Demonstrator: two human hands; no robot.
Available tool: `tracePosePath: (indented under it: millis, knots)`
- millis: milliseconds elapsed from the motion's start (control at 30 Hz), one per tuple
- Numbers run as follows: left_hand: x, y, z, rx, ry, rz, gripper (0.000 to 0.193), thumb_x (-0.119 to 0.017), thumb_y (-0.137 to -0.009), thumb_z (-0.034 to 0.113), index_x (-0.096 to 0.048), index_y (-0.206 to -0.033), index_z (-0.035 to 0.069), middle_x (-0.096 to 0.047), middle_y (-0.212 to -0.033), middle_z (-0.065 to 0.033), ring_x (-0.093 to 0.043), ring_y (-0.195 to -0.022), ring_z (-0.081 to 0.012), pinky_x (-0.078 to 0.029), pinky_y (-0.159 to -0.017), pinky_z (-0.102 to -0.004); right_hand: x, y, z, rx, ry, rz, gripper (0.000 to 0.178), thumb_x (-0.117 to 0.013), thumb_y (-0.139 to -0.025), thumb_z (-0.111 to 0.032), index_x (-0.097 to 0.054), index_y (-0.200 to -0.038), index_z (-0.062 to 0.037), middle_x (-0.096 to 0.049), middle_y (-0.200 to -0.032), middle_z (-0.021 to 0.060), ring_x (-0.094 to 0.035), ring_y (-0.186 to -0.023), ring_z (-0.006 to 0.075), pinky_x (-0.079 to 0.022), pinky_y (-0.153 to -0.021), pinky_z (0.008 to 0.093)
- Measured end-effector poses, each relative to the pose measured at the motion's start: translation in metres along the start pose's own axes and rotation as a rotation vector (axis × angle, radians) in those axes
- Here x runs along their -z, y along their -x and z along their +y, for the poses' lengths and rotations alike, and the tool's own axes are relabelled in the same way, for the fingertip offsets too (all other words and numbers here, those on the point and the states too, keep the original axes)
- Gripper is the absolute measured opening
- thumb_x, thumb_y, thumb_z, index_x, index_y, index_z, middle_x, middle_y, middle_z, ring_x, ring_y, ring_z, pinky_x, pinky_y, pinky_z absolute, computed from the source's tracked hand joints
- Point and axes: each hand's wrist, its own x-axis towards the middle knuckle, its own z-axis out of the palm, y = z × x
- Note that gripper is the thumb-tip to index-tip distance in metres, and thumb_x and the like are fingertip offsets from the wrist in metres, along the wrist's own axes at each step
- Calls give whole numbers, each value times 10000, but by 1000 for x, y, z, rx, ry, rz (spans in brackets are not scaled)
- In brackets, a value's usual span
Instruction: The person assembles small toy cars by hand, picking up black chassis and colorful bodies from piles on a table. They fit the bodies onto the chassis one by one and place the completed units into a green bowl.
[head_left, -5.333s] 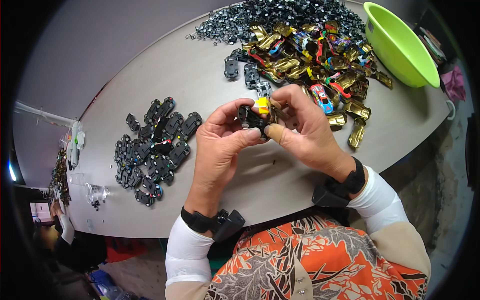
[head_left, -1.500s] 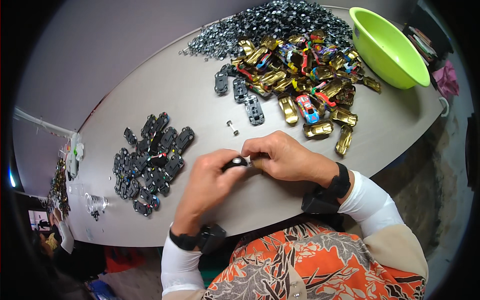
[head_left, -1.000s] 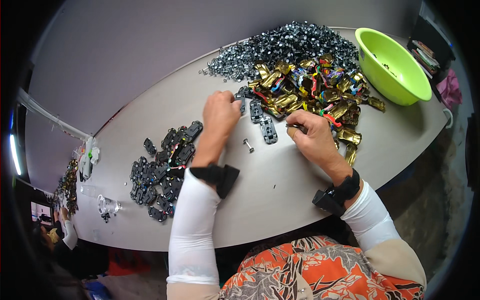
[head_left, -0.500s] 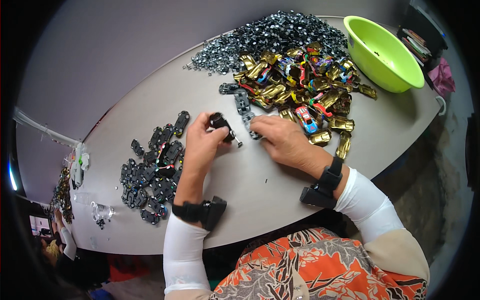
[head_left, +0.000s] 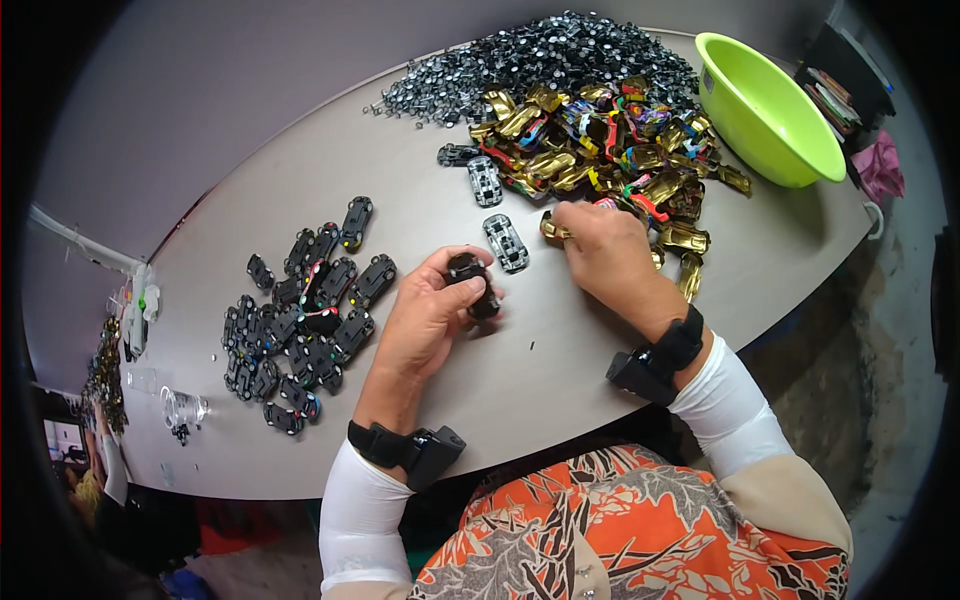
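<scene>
Left grip point(head_left: 428, 308) holds black toy car point(head_left: 485, 303); long axis slants down-right.

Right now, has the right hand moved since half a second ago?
Yes: the right hand moved rightward, off the nearest grey car base, closer to the green bowl.

Looks like a small workshop, stocked with toy-car parts in bulk. Has a long grey table point(head_left: 540, 400) under the grip, with a heap of small wheel pieces point(head_left: 540, 70) well beyond it and a pile of golden car shells point(head_left: 550, 165) just past the right hand point(head_left: 612, 255). Bears a cluster of black toy cars point(head_left: 287, 322), undersides up, left of the left hand point(head_left: 425, 312). Includes a lime-green basin point(head_left: 775, 110) far right of the grip and, far left, another person's sleeve point(head_left: 113, 470) near a second heap point(head_left: 105, 372).
</scene>
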Motion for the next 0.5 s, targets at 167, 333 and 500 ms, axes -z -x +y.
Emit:
tracePosePath:
  millis: [167,333,500]
  knots:
    - [1,4,-3,90,113,-37,405,-623,-800,54,-493,-1178,-8,-607,-1028,-117,-627,-938,-235,-555,-791,-429,30,-6,-6,-412,-1253,-438,185,-676,-730,-39,-610,-900,-16,-618,-721,7,-531,-586,37,-359,-443,186]
    - [-13,6,-2,-7,101,-58,391,-622,-805,47,-496,-1172,-6,-606,-1025,-114,-637,-901,-226,-574,-744,-410,10,0,-10,-527,-1518,-594,155,-681,-730,-27,-602,-864,-34,-593,-699,3,-460,-478,28,-307,-397,175]
    - [-12,5,-4,32,79,84,292,-644,-814,58,-530,-1077,2,-626,-947,-122,-651,-833,-194,-595,-610,-350,0,3,-14,-304,-1096,-209,207,-683,-721,-25,-599,-909,-1,-587,-753,10,-475,-522,47,-368,-447,193]
